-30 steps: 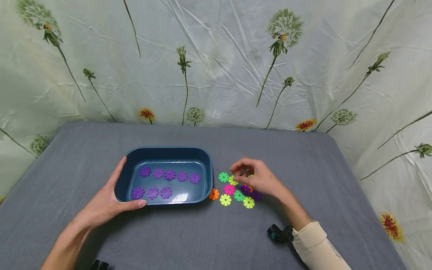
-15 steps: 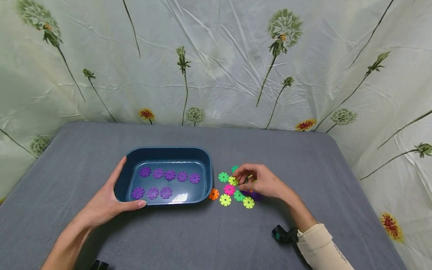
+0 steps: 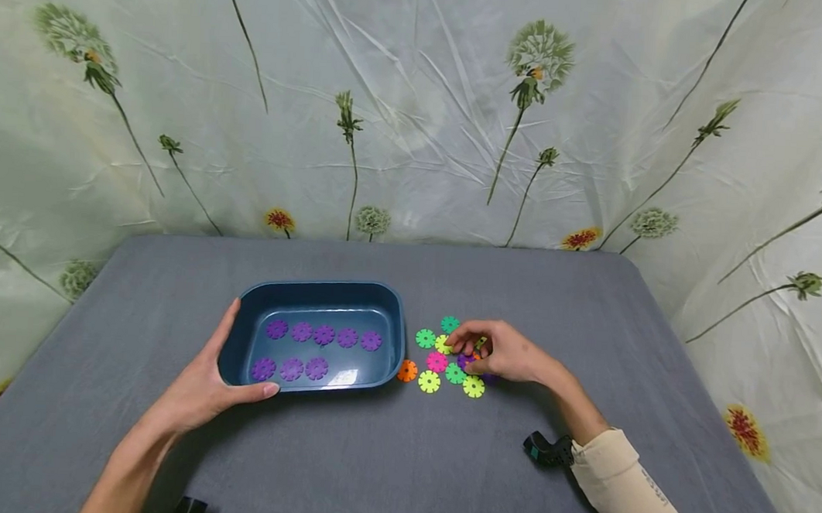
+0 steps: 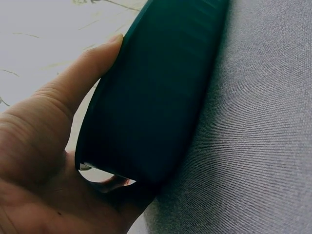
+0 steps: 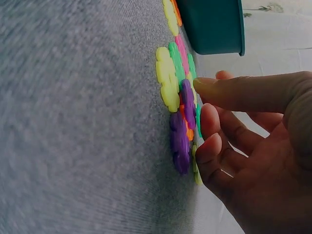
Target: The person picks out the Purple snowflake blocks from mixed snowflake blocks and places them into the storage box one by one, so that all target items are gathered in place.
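Note:
My left hand (image 3: pixel 198 385) holds the left end of a dark blue plastic tray (image 3: pixel 325 301), thumb along the near rim and fingers at the left side. Inside the tray, purple flower-shaped discs (image 3: pixel 324 335) lie in two rows. To its right, my right hand (image 3: pixel 507 351) hovers over a small cluster of loose discs, thumb and fingers bent and apart. Close to its thumb tip in the right wrist view is a purple disc (image 5: pixel 188 105), lying on an orange disc (image 5: pixel 184 122). Another purple disc (image 5: pixel 179 144) is below the fingers.
Around the right hand lie yellow discs (image 3: pixel 428 381), green discs (image 3: pixel 425 338), a pink disc (image 3: pixel 436 362) and an orange disc (image 3: pixel 407 371) by the tray's right side. Grey cloth (image 3: pixel 400 457) covers the table. A flower-print curtain (image 3: pixel 432 118) hangs behind it.
My right hand has moved down and slightly right over the cluster, from the yellow disc toward the purple one, uncovering a green disc at the back. The left hand and tray stay put.

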